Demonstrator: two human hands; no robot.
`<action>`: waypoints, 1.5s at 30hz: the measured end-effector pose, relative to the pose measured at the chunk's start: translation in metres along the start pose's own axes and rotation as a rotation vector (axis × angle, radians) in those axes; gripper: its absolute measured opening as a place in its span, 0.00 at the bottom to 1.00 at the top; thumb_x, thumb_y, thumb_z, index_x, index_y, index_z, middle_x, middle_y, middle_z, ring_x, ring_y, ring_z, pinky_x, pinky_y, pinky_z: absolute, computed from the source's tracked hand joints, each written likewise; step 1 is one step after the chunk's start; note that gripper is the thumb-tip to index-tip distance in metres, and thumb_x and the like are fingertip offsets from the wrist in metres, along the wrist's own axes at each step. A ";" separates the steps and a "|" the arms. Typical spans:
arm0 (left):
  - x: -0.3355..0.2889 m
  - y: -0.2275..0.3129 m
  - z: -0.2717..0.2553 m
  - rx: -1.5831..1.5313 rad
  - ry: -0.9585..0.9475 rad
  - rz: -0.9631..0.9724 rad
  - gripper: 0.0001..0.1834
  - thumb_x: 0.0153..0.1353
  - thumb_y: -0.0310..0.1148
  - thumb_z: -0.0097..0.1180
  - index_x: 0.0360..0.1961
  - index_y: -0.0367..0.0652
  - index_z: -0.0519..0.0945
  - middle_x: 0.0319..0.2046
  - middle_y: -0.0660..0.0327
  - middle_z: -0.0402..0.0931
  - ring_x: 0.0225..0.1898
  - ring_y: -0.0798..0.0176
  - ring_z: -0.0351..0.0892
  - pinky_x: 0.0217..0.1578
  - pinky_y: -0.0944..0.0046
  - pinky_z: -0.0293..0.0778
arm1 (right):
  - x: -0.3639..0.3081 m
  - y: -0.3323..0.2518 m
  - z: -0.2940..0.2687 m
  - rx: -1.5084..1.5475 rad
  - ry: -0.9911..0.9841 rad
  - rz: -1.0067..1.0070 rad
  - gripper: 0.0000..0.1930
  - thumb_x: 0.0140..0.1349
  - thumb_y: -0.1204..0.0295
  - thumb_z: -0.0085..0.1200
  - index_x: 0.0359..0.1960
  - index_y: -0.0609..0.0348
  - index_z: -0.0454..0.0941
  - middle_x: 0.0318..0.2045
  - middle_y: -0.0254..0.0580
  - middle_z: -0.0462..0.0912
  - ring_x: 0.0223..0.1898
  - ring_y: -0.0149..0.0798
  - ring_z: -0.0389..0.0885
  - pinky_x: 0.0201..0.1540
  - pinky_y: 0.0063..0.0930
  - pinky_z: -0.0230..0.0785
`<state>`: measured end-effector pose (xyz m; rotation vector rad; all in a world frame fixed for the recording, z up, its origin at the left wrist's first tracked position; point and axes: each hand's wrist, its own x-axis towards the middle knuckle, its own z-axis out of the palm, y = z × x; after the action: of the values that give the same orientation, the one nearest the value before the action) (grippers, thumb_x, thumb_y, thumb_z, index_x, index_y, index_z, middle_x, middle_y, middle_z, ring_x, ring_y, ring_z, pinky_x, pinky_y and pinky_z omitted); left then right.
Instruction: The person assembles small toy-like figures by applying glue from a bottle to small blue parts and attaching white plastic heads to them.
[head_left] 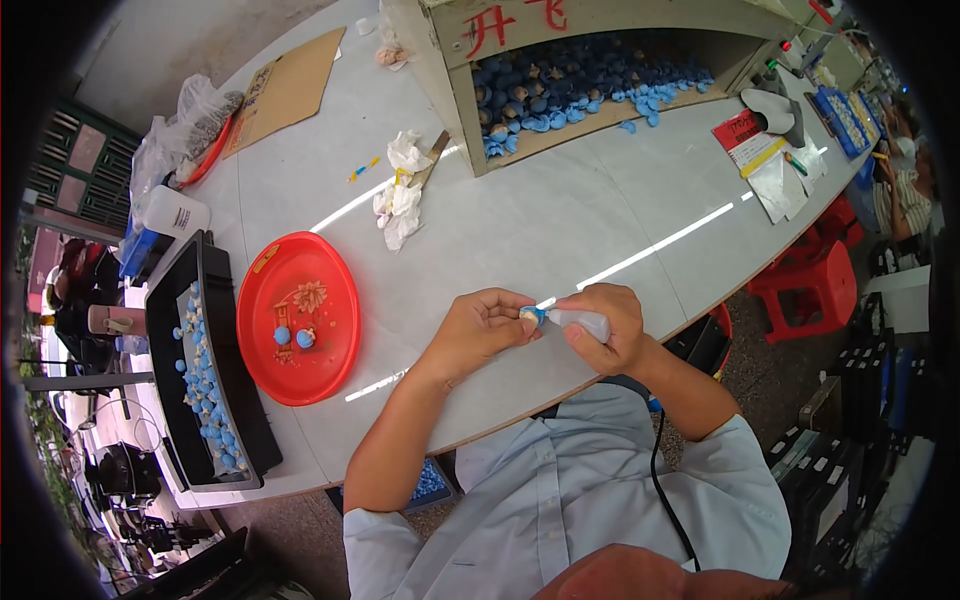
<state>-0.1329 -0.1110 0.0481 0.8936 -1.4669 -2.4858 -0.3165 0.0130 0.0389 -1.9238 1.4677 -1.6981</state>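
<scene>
My left hand (475, 335) pinches a small rounded piece (530, 316), blue with a cream-coloured part, between thumb and fingers above the grey table. My right hand (622, 325) is wrapped round a small translucent squeeze bottle (590, 323). The bottle lies sideways in the grip, its narrow tip at the piece; whether they touch I cannot tell. To the left sits a round red plate (258, 345) with two blue pieces (305, 339) on it. Beyond it, a black tray (262, 440) holds many similar blue-and-cream pieces (212, 410).
A pale open-fronted box (462, 110) full of blue shell-like parts (555, 95) stands at the back. Crumpled tissue (400, 205), a flat cardboard sheet (285, 90) and a white bottle (177, 211) lie about. Papers (765, 170) rest at far right; red stools (805, 290) stand past the edge.
</scene>
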 end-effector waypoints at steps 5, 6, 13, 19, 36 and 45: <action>0.000 0.002 0.000 -0.015 0.023 -0.007 0.15 0.62 0.26 0.61 0.48 0.31 0.77 0.41 0.54 0.82 0.44 0.60 0.84 0.45 0.68 0.80 | -0.003 0.001 0.002 -0.117 0.042 -0.098 0.11 0.48 0.76 0.60 0.34 0.65 0.79 0.18 0.44 0.77 0.16 0.41 0.74 0.20 0.30 0.65; 0.000 0.003 0.001 -0.023 0.039 -0.012 0.14 0.63 0.26 0.61 0.48 0.32 0.77 0.42 0.54 0.82 0.44 0.60 0.84 0.45 0.68 0.80 | -0.002 0.000 0.001 -0.153 0.054 -0.140 0.11 0.47 0.75 0.61 0.34 0.65 0.79 0.18 0.43 0.76 0.15 0.40 0.73 0.19 0.30 0.64; 0.000 0.003 0.002 -0.033 0.065 -0.014 0.13 0.63 0.26 0.60 0.47 0.32 0.77 0.42 0.53 0.82 0.43 0.61 0.84 0.43 0.68 0.81 | -0.005 -0.001 0.001 -0.240 0.065 -0.193 0.13 0.46 0.74 0.63 0.34 0.64 0.79 0.16 0.40 0.74 0.14 0.39 0.71 0.18 0.28 0.62; 0.000 0.003 0.002 -0.040 0.073 -0.011 0.13 0.63 0.26 0.60 0.47 0.32 0.77 0.42 0.53 0.82 0.43 0.60 0.85 0.43 0.68 0.81 | -0.003 -0.005 0.001 -0.260 0.045 -0.198 0.13 0.45 0.75 0.63 0.35 0.64 0.78 0.16 0.39 0.74 0.14 0.38 0.71 0.18 0.28 0.62; 0.000 0.002 0.003 -0.040 0.073 0.006 0.14 0.63 0.25 0.60 0.48 0.32 0.76 0.42 0.52 0.82 0.43 0.60 0.84 0.44 0.68 0.81 | -0.002 -0.005 0.000 -0.259 0.041 -0.221 0.14 0.45 0.75 0.63 0.35 0.64 0.78 0.16 0.38 0.74 0.13 0.38 0.71 0.17 0.28 0.61; 0.000 0.001 0.003 -0.048 0.080 0.001 0.14 0.62 0.24 0.60 0.48 0.32 0.75 0.42 0.52 0.82 0.44 0.59 0.84 0.46 0.66 0.81 | 0.000 -0.007 0.000 -0.267 0.028 -0.209 0.13 0.45 0.75 0.62 0.34 0.64 0.78 0.16 0.38 0.74 0.13 0.37 0.71 0.17 0.28 0.61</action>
<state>-0.1350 -0.1097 0.0502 0.9717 -1.3769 -2.4432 -0.3126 0.0168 0.0440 -2.2707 1.6256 -1.6902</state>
